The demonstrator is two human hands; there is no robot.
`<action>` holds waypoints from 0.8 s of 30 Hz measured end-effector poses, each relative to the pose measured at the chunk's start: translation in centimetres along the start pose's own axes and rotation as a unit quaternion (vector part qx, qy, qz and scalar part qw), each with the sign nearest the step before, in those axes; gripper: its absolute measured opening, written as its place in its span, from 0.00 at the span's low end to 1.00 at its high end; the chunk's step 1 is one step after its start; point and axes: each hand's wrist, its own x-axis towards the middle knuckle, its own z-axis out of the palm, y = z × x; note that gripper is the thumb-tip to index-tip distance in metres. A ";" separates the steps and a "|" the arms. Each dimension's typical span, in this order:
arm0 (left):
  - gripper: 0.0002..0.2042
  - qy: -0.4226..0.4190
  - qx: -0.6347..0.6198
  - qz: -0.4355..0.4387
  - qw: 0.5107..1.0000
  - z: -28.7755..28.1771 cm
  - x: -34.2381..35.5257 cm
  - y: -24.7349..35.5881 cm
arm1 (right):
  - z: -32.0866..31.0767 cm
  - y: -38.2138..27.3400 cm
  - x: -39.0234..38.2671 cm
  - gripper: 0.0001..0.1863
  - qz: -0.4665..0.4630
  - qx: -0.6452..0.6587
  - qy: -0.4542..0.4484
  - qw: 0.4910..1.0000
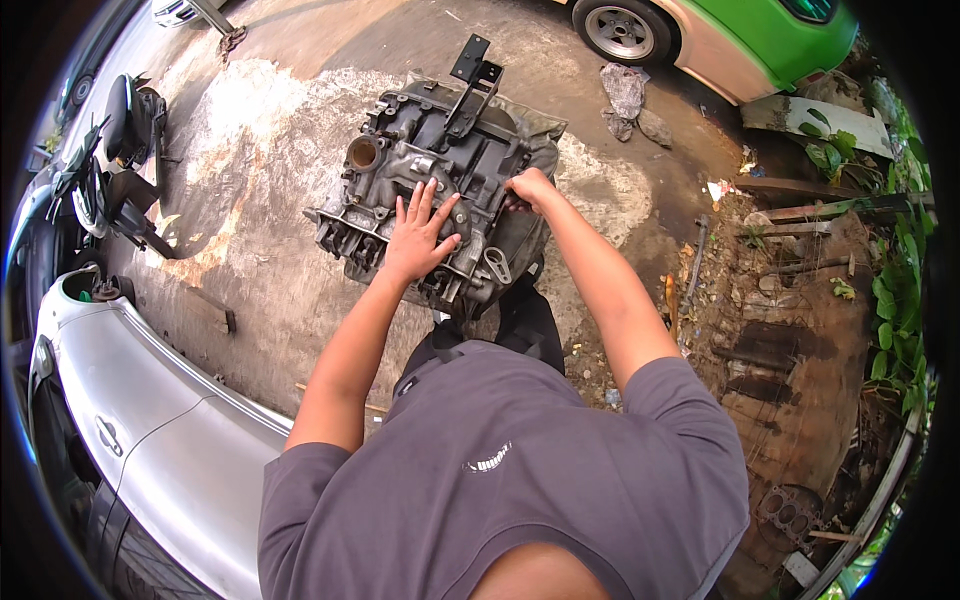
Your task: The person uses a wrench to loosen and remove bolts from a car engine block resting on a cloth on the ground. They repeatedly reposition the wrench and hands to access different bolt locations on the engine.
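A grimy dark metal engine assembly [430, 150] rests on a dark sheet [540, 132] in the upper middle of the view, with a black bracket [475, 80] sticking up at its far side. My left hand [417, 238] lies on the near top of the engine, fingers spread over the cast metal, left of a small open oval fitting [496, 262]. At the engine's right side, my right hand [530, 187] has its fingers curled in; what they hold is hidden or too small to make out.
A silver car [170, 430] borders the lower left, with parked motorbikes [120, 160] above it. A green van [740, 40] and a crumpled grey bundle [623, 100] are at the top right. Scrap boards [800, 220], debris, plants [885, 300] and a gasket [790, 515] line the right side.
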 end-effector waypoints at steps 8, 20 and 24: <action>0.36 -0.019 0.003 -0.009 1.000 -0.3 0.2 0.2 | 0.8 5.3 3.3 0.12 -0.049 0.154 0.087 0.983; 0.37 -0.036 0.011 -0.011 0.999 -0.2 0.1 0.0 | 4.5 9.4 7.9 0.12 0.146 0.466 0.014 0.872; 0.38 -0.035 0.016 -0.014 0.999 -0.2 0.1 0.0 | 5.4 10.8 8.2 0.14 0.184 0.560 0.000 0.808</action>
